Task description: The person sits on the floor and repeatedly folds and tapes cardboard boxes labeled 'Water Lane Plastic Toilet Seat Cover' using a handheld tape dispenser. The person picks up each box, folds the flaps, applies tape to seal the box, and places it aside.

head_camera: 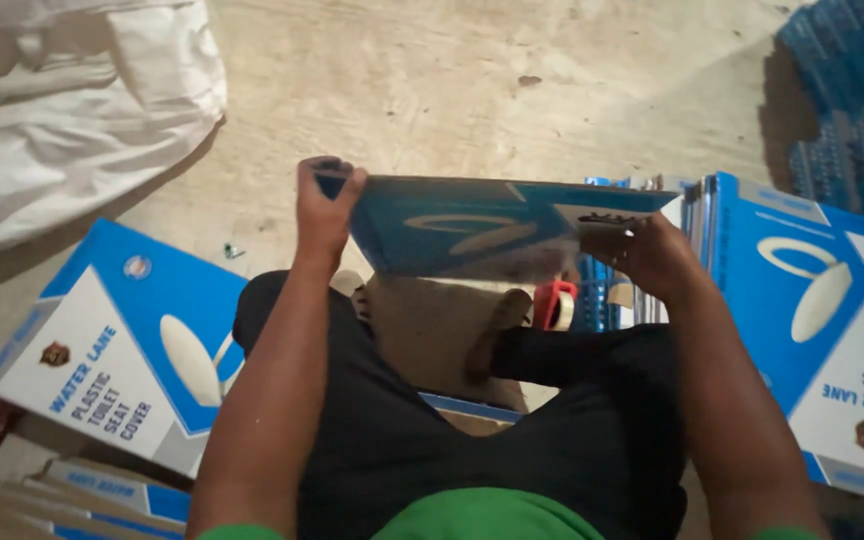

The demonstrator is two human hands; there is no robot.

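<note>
I hold a flat blue and white cardboard box (472, 228) in front of me, tilted so its printed face shows. My left hand (324, 205) grips its left end from above. My right hand (652, 255) grips its right end, fingers curled over the edge. Below the box are my legs in dark trousers, and I sit on the floor.
A made-up blue and white box (122, 345) lies at my left, another (822, 310) leans at my right with several flat ones behind it. A red tape roll (555, 303) sits near my right knee. A white sack (72, 100) lies on the concrete floor (472, 90).
</note>
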